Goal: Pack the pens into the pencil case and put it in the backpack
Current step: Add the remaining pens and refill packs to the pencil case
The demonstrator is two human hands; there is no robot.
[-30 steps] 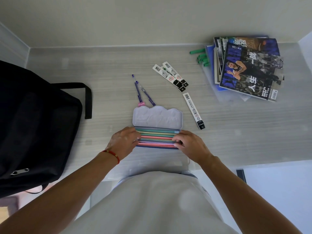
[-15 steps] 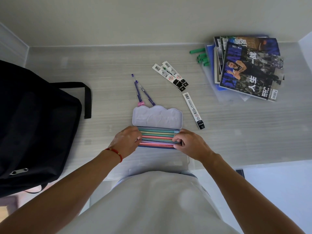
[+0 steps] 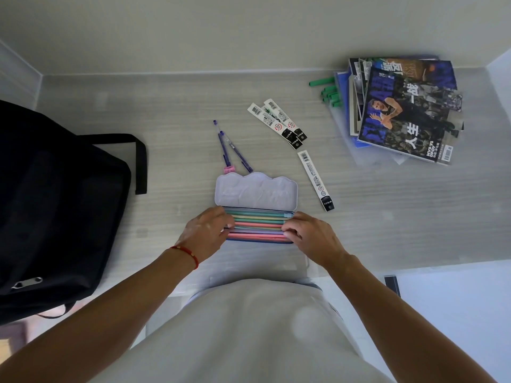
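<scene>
Our left hand [image 3: 206, 233] and right hand [image 3: 309, 234] rest at the two short ends of the pencil case [image 3: 257, 226], fingers curled down onto the ends of the coloured pens [image 3: 258, 225] that lie side by side in its tray. Neither hand is clamped around a single pen; we cannot tell whether any fingertip pinches one, since the tips are tucked among the barrels. Against a second ago almost nothing has shifted: the hands have only crept slightly inward along the row, and the pens sit in much the same tidy order. We read this as a levelling and squaring step, so the row lies flat enough for closing.

The case sits on the desk [image 3: 387, 217] just in front of us, its lid [image 3: 255, 192] still thrown open and lying flat on the far side. Two purple pens [image 3: 231, 149] lie just beyond the lid, not yet packed, and we judge they may still belong in the case. Three boxed refills [image 3: 279, 123] lie farther off. The backpack [image 3: 60, 205] waits to our left, well apart from the case. Magazines [image 3: 403, 109] are stacked at the far right.
</scene>
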